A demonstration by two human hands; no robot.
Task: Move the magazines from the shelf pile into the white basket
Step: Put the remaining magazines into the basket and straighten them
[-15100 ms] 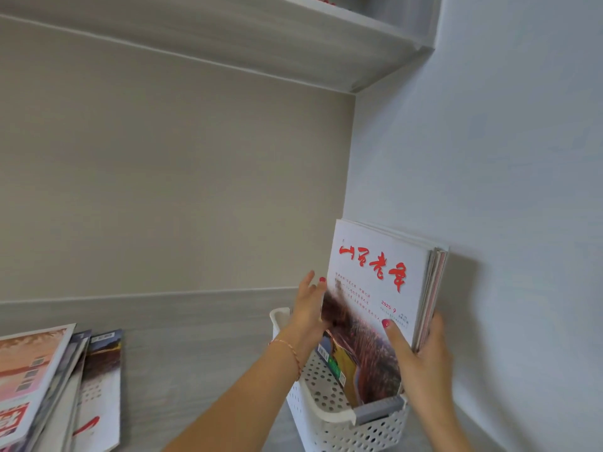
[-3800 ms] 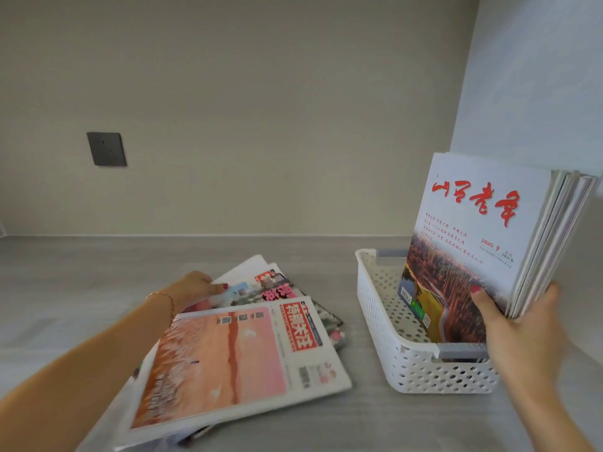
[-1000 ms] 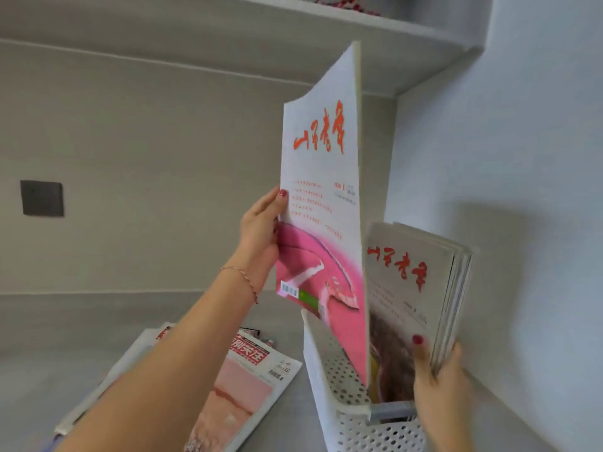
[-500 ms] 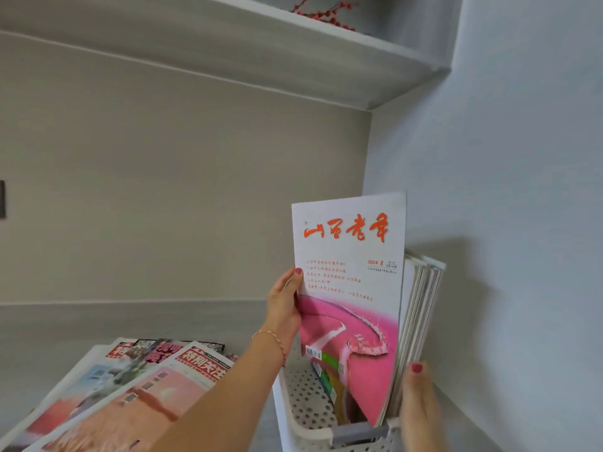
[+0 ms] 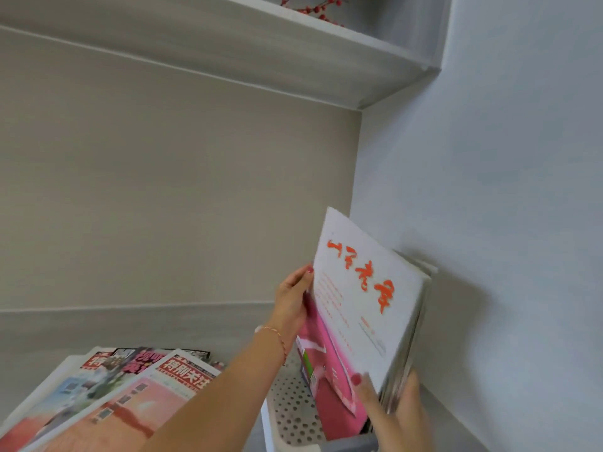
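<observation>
While the right hand (image 5: 396, 409) clamps the standing bundle (image 5: 408, 353) low down, the pink-covered magazine (image 5: 355, 308) leans against it, long axis upright, title uppermost (foot already inside the white basket (image 5: 290, 415)). The left hand (image 5: 292, 301), nearer its free edge, pinches it. Farther left, the shelf pile (image 5: 107, 393) lies flat.

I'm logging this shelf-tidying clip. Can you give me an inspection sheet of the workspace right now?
Surface: grey wood-grain shelf.
Job's things: pink-cover magazine upright in white basket, against standing magazines; magazine pile lies left of the basket.
Clutter: nothing seen.
Grips: left hand holds the magazine's left edge; right hand grips the upright bundle low.
Cables: nothing seen.
Surroundings: upper shelf with red berry sprig; grey side wall.
</observation>
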